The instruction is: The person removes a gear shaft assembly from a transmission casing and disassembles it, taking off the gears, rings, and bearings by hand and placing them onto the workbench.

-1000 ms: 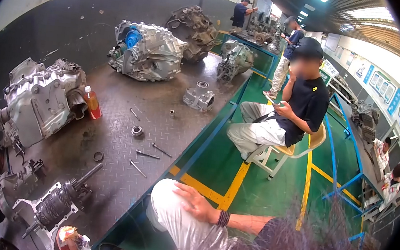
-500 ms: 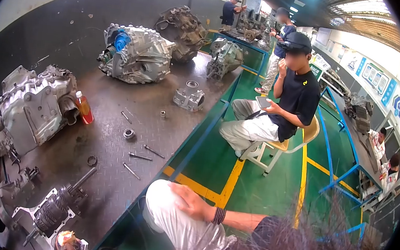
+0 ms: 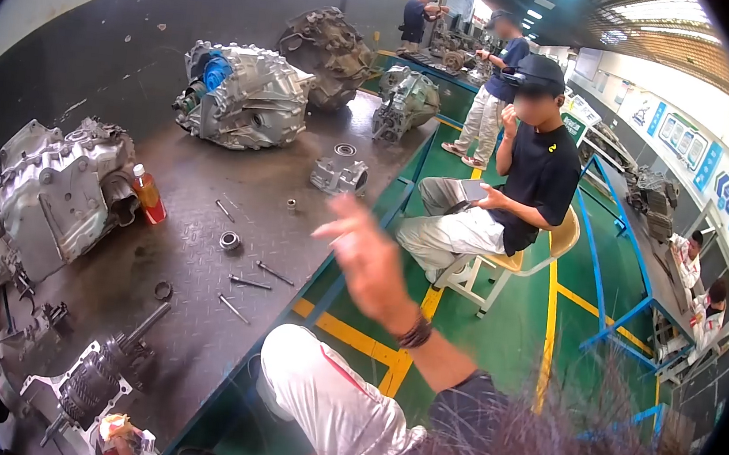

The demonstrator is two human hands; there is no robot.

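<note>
My right hand (image 3: 371, 268) is raised over the bench edge, fingers apart and slightly blurred, with nothing visible in it. Behind its fingertips sits a small silver metal housing (image 3: 339, 174) on the bench. At the bottom left, my left hand (image 3: 124, 453) is partly cut off by the frame; its fingers close round a pale-and-orange food item in a wrapper (image 3: 114, 426). Just above it lies a gear shaft (image 3: 95, 384) in an open casing. Several bolts (image 3: 250, 283), a bearing ring (image 3: 230, 241) and a dark ring (image 3: 163, 291) are spread over the bench.
Large gearbox casings (image 3: 249, 100) stand along the wall side of the metal bench (image 3: 198, 201). A bottle of reddish liquid (image 3: 148, 196) is beside the left casing (image 3: 61, 196). A seated person (image 3: 535, 170) holds a phone across the blue bench frame. Other people stand farther back.
My right hand has lifted off my knee and moved up over the bench edge, fingers spreading. A standing person in the background has shifted left. My left hand still holds the food.
</note>
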